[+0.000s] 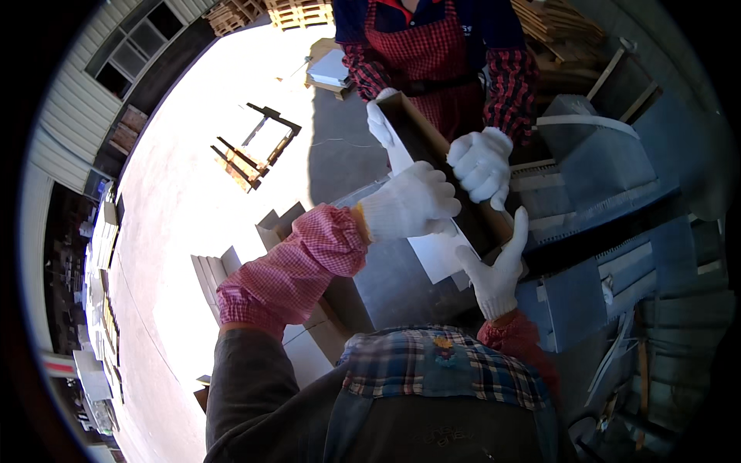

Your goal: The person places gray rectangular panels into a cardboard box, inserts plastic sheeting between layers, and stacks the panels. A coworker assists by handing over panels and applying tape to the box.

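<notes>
A long, narrow cardboard box (421,145), open at the top, brown inside and white outside, is held at a slant between me and a person opposite. My left hand (411,202), in a white knitted glove, has its fingers curled at the box's left side. My right hand (496,279), gloved too, spans the near end, thumb on one side and a long finger stretched up the other. The co-worker's white-gloved hands are on the box, one at the far left edge, the other hand (482,163) on the right wall. A white panel (436,258) shows below the near end.
A grey worktable (390,282) lies under the box. Folded cardboard pieces (328,333) stand beside my left forearm. Grey machine surfaces (594,185) with a dark gap lie to the right. A forked pallet truck (251,150) and stacked wooden pallets (299,14) are on the floor beyond.
</notes>
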The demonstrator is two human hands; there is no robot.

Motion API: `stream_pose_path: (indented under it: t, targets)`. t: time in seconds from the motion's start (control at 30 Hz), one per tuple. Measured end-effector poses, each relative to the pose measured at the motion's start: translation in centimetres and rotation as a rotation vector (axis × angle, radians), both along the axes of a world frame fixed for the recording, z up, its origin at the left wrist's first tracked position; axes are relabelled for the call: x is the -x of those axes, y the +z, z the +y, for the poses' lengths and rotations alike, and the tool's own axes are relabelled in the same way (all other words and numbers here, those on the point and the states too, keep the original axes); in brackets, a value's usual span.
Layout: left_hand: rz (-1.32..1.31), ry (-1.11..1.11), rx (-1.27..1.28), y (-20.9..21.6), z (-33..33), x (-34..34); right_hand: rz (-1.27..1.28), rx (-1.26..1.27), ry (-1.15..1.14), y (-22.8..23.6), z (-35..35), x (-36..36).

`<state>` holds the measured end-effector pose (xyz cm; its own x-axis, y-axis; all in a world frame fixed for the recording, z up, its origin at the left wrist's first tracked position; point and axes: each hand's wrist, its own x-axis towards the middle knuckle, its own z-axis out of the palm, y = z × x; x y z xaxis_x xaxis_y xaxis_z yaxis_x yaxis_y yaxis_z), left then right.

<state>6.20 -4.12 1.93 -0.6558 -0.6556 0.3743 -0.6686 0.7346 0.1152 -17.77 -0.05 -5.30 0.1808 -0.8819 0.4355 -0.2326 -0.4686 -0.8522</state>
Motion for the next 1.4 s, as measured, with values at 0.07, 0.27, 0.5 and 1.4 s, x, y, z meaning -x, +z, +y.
stream_pose_path:
  t: [0.07, 0.27, 0.5, 1.4]
  targets:
    - [0.023, -0.003, 0.017, -1.3, -0.1, 0.7, 0.003, -0.091, -0.036, 0.0, 0.0, -0.4]
    - [0.020, 0.064, 0.072, -3.8, 1.3, 0.1, -0.002, -0.226, 0.148, -1.1, 0.2, 0.7]
    - [0.028, 0.077, 0.241, -6.0, 0.4, 1.1, 0.142, 0.081, 0.257, 0.6, -9.0, -3.9]
    - [0.057, 0.194, 0.287, -6.9, 0.5, 1.9, 0.386, 0.182, 0.318, 0.4, -6.3, -2.9]
